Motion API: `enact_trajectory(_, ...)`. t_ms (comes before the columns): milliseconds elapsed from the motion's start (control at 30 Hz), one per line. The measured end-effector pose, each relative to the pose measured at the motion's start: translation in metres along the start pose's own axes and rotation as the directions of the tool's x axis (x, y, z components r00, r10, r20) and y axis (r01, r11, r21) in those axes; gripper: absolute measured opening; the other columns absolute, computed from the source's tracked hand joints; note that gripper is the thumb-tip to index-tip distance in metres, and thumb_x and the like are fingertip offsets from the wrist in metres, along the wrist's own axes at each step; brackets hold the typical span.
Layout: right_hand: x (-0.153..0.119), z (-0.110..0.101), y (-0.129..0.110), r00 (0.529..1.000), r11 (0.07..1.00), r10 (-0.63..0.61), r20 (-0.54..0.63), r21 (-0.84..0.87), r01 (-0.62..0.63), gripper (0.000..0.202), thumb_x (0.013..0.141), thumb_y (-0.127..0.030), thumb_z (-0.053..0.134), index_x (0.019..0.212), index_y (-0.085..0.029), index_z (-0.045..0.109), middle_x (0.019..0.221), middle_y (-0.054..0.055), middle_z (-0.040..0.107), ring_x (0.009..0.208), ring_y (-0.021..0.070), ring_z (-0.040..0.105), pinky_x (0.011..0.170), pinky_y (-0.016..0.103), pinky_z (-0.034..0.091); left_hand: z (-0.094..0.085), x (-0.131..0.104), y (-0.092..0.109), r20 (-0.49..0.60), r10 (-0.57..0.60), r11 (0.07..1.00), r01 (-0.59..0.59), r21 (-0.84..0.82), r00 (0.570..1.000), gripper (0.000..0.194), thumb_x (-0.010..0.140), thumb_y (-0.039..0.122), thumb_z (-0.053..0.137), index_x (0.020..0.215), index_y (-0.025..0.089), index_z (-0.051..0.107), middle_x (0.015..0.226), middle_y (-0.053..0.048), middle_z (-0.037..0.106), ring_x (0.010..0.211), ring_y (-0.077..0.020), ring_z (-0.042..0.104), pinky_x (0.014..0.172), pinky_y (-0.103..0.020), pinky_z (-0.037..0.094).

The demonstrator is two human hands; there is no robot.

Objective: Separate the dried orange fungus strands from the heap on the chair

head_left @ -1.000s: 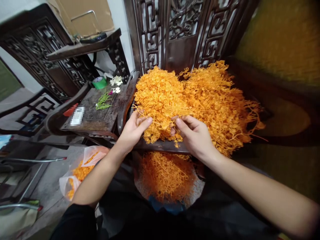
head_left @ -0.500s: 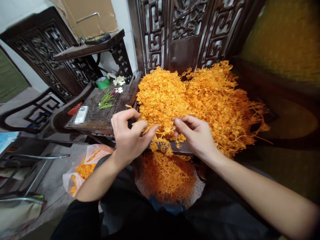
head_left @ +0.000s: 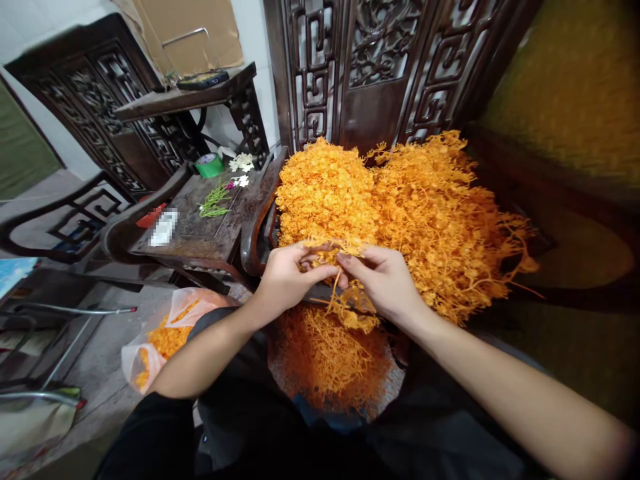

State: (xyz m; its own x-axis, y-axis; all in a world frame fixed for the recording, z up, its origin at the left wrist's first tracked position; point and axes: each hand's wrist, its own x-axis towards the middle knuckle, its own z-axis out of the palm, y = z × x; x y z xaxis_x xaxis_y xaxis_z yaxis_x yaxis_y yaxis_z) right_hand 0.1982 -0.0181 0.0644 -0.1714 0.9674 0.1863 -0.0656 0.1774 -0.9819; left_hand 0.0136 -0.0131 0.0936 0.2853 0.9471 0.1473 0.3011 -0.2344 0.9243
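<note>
My left hand (head_left: 290, 280) and my right hand (head_left: 387, 283) are close together in front of the orange heap, both closed on an orange plastic sprig (head_left: 354, 308). Its branched, curly tips show above my fingers and dangle below them. A thin stem stands out between my two thumbs. Some fingertips are hidden behind the sprig. Just beyond my hands rises a large heap of similar orange plastic sprigs (head_left: 325, 193), with a looser pile (head_left: 435, 220) on its right. Below my hands, more orange sprigs (head_left: 335, 360) lie between my legs.
On the dark wooden side table (head_left: 200, 230) at left lie green tape (head_left: 209, 165), green stems (head_left: 215, 200) and white flowers (head_left: 242, 163). A plastic bag (head_left: 170, 333) with orange pieces stands on the floor. A carved wooden chair back (head_left: 373, 110) rises behind the heap.
My left hand has moved right and closed in beside my right hand. The sprig is now between both hands, with its branched tips hanging lower.
</note>
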Motion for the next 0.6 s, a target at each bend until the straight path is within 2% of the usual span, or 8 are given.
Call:
enact_trajectory(67, 0.000, -0.001, 0.001, 1.000, 1.000, 0.001, 0.005, 0.023, -0.001, 0.040, 0.088, -0.052, 0.074, 0.064, -0.021, 0.072, 0.058, 0.002, 0.065, 0.057, 0.0138, 0.059, 0.059, 0.029, 0.048, 0.001, 0.000, -0.001, 0.003, -0.045, 0.994, 0.045, -0.104, 0.999, 0.032, 0.078, 0.034, 0.084, 0.104, 0.016, 0.078, 0.107, -0.009, 0.079, 0.092, -0.0190, 0.073, 0.084, -0.030, 0.057)
enact_trajectory(167, -0.001, -0.001, 0.000, 0.998, 0.994, 0.048, 0.031, 0.095, -0.051, 0.035, 0.082, -0.049, 0.081, 0.064, -0.020, 0.072, 0.057, 0.001, 0.064, 0.054, 0.0130, 0.057, 0.055, 0.027, 0.045, 0.003, -0.003, 0.003, 0.026, -0.119, 0.976, 0.122, -0.183, 0.993, 0.028, 0.073, 0.034, 0.087, 0.089, 0.015, 0.076, 0.088, -0.006, 0.078, 0.075, -0.0141, 0.069, 0.072, -0.027, 0.056)
enact_trajectory(267, -0.003, 0.001, -0.005, 0.992, 0.975, 0.118, 0.045, 0.183, -0.124, 0.034, 0.079, -0.047, 0.084, 0.064, -0.019, 0.072, 0.054, 0.000, 0.061, 0.051, 0.0112, 0.053, 0.051, 0.025, 0.041, 0.006, -0.007, 0.008, 0.057, -0.179, 0.951, 0.188, -0.245, 0.982, 0.031, 0.069, 0.037, 0.090, 0.077, 0.013, 0.071, 0.074, -0.003, 0.073, 0.061, -0.0103, 0.062, 0.060, -0.024, 0.052)
enact_trajectory(367, -0.002, -0.002, -0.009, 0.983, 0.956, 0.182, 0.014, 0.230, -0.180, 0.036, 0.077, -0.048, 0.086, 0.063, -0.018, 0.070, 0.051, 0.000, 0.058, 0.047, 0.0099, 0.048, 0.047, 0.025, 0.037, 0.006, -0.007, 0.008, 0.065, -0.213, 0.928, 0.222, -0.298, 0.975, 0.035, 0.065, 0.037, 0.092, 0.070, 0.014, 0.067, 0.066, -0.001, 0.070, 0.057, -0.0100, 0.063, 0.056, -0.024, 0.052)
enact_trajectory(433, 0.003, -0.013, -0.011, 0.981, 0.952, 0.186, -0.061, 0.257, -0.164, 0.036, 0.073, -0.047, 0.088, 0.062, -0.019, 0.069, 0.052, 0.000, 0.057, 0.046, 0.0094, 0.046, 0.045, 0.025, 0.036, 0.000, -0.005, 0.007, 0.053, -0.209, 0.916, 0.215, -0.338, 0.976, 0.036, 0.063, 0.036, 0.094, 0.069, 0.014, 0.065, 0.064, -0.001, 0.070, 0.054, -0.0100, 0.063, 0.054, -0.023, 0.051)
enact_trajectory(533, 0.013, -0.040, -0.015, 0.950, 0.955, 0.111, -0.291, 0.295, -0.021, 0.028, 0.069, -0.042, 0.091, 0.069, -0.021, 0.072, 0.056, -0.002, 0.056, 0.046, 0.0093, 0.046, 0.045, 0.026, 0.040, -0.016, 0.000, 0.005, -0.078, -0.172, 0.893, 0.121, -0.433, 0.982, 0.036, 0.062, 0.031, 0.095, 0.071, 0.015, 0.064, 0.062, 0.000, 0.069, 0.049, -0.0084, 0.061, 0.051, -0.021, 0.049)
enact_trajectory(600, 0.016, -0.056, -0.018, 0.937, 0.960, 0.096, -0.337, 0.279, 0.003, 0.024, 0.069, -0.040, 0.091, 0.074, -0.022, 0.075, 0.059, -0.001, 0.057, 0.047, 0.0103, 0.048, 0.046, 0.028, 0.043, -0.026, 0.004, 0.004, -0.113, -0.172, 0.859, 0.093, -0.504, 0.979, 0.036, 0.065, 0.029, 0.094, 0.074, 0.015, 0.062, 0.065, 0.000, 0.070, 0.053, -0.0091, 0.063, 0.050, -0.020, 0.048)
